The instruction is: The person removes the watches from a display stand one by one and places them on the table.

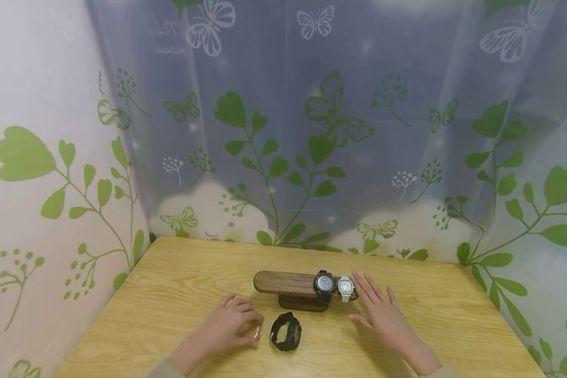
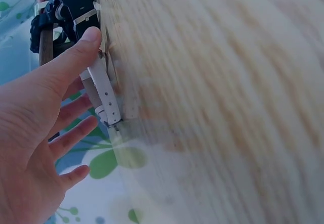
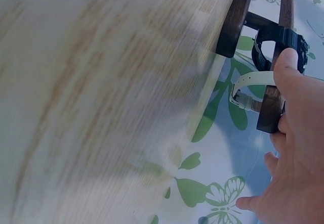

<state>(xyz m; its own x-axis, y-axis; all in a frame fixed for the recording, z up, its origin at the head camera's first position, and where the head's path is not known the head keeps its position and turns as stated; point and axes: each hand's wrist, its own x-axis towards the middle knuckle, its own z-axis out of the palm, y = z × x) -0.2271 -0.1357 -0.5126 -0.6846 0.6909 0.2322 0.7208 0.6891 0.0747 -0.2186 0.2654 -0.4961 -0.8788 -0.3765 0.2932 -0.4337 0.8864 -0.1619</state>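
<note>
My left hand (image 1: 228,324) is low over the table, left of a standing black watch (image 1: 293,335). Its thumb and fingers pinch a small watch (image 1: 258,329), whose pale strap (image 2: 105,90) with punched holes shows in the left wrist view. My right hand (image 1: 386,319) has its fingers stretched out at the right end of a dark wooden watch stand (image 1: 283,283). The fingertips lie beside a white square-faced watch (image 1: 345,286), and the thumb is by its white strap (image 3: 253,79) in the right wrist view. Another black watch (image 1: 325,283) is strapped around the bar left of it.
The stand's dark base (image 1: 302,303) rests on the light wooden table (image 1: 193,268). A curtain (image 1: 283,157) printed with green leaves and butterflies hangs behind the table and along both sides.
</note>
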